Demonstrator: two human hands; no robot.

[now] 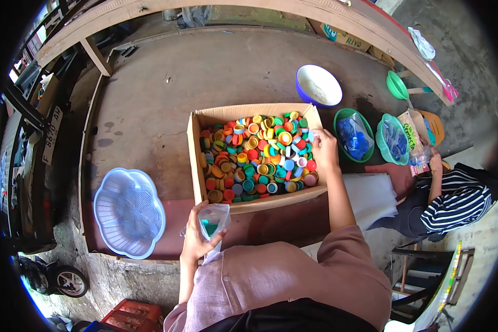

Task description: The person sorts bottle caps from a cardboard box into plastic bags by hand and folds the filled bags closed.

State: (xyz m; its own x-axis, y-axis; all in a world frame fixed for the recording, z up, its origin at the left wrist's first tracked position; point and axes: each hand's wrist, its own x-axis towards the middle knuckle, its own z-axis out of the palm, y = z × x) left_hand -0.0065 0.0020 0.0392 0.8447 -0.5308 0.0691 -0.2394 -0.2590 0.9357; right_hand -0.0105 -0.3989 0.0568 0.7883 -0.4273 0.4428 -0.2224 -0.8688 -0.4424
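Across a brown table (166, 72) seen from the worker's head, an open cardboard box (285, 202) stands near the front edge, filled with loose bottle caps (254, 160) in red, orange, yellow, green and blue. The left hand (195, 235) is at the box's near left corner, its thumb and fingers closed on a small clear bag (221, 216); the bag is upright, with its mouth open and green pieces (210, 227) visible inside. The right hand (325, 150) lies over the box's right side, fingertips directed inward. A pale cap (314, 135) shows at these fingertips, but whether they pinch it or merely touch it cannot be told. To the left of the box, well apart from it, sits a light blue mesh basket (130, 213). Beyond the box's far right corner stands a purple bowl (321, 83) with a white inside. Just right of the box is a green basin (365, 157) holding blue items in clear plastic, with a teal basin (382, 139) beside it. Farther right, a co-worker in a striped shirt (462, 202) holds clear plastic.
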